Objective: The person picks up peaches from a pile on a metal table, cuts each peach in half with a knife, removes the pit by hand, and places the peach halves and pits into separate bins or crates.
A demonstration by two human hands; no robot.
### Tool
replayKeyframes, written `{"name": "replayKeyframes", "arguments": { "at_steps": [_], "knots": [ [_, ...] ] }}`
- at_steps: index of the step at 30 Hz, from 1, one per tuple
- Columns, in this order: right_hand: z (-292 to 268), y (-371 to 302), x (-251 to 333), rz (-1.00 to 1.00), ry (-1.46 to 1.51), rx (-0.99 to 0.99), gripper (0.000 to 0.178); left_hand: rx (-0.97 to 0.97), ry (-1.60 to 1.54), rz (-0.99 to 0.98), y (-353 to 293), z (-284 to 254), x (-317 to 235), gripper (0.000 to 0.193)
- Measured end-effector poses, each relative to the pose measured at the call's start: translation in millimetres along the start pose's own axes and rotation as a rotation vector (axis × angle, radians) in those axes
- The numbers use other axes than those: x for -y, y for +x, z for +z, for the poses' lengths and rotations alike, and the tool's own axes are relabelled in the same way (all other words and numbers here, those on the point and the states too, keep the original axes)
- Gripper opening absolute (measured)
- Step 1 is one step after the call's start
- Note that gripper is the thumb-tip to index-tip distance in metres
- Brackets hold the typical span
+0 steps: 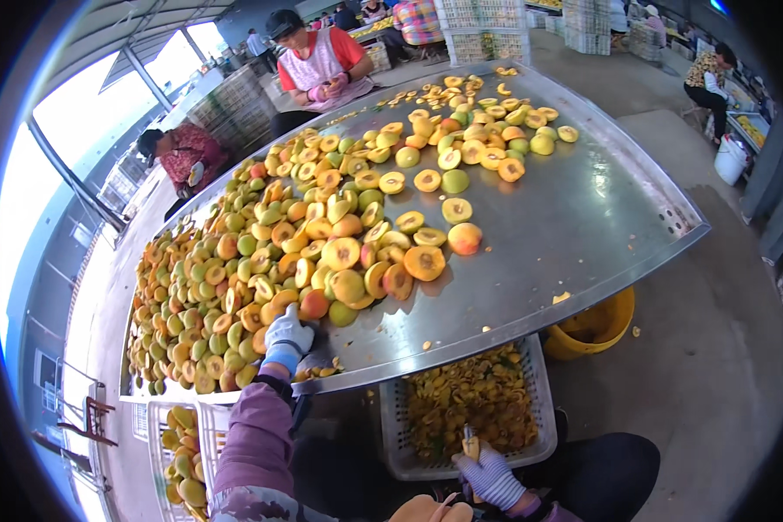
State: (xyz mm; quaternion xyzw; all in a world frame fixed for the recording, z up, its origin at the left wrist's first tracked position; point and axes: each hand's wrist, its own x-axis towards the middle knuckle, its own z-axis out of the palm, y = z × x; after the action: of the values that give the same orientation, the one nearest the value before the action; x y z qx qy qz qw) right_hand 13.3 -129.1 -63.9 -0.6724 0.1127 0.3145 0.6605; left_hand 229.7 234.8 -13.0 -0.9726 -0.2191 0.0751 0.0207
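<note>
Halved peaches, yellow-fleshed with green to red skins, lie heaped over the metal table. My left hand, in a white and blue glove, reaches onto the heap's near edge. Its fingers touch the fruit there, partly hidden, with finger and thumb apart. Low on the right, my right hand wears a striped glove and is closed round a small tool with a tan handle and metal tip. That tool is over a light plastic crate of yellow-brown fruit scraps below the table edge.
A white crate of peach halves stands at lower left. A yellow bucket is under the table's right side. Across the table a person in an apron works; another person bends at left. Stacked crates stand behind.
</note>
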Motion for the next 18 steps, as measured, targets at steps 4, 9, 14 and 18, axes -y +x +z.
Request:
{"name": "replayKeyframes", "arguments": {
  "at_steps": [4,9,14,18],
  "knots": [
    [2.4,1.7,-13.5,-0.212,-0.121,-0.067,0.038,-0.035,-0.162,0.087,-14.4,-5.3,10.6,0.058],
    [5.6,-12.8,5.0,-0.377,-0.527,-0.211,0.033,0.239,-1.602,0.461,-106.5,-4.6,9.8,0.039],
    [29.3,-34.4,23.1,-0.696,-0.477,-0.286,0.033,0.705,-2.069,0.273,-216.5,-1.5,-36.9,0.063],
    [34.7,-51.3,28.2,-0.776,-0.615,-0.273,0.032,0.796,-2.129,0.298,-256.9,14.2,-56.9,0.068]
  ]
}}
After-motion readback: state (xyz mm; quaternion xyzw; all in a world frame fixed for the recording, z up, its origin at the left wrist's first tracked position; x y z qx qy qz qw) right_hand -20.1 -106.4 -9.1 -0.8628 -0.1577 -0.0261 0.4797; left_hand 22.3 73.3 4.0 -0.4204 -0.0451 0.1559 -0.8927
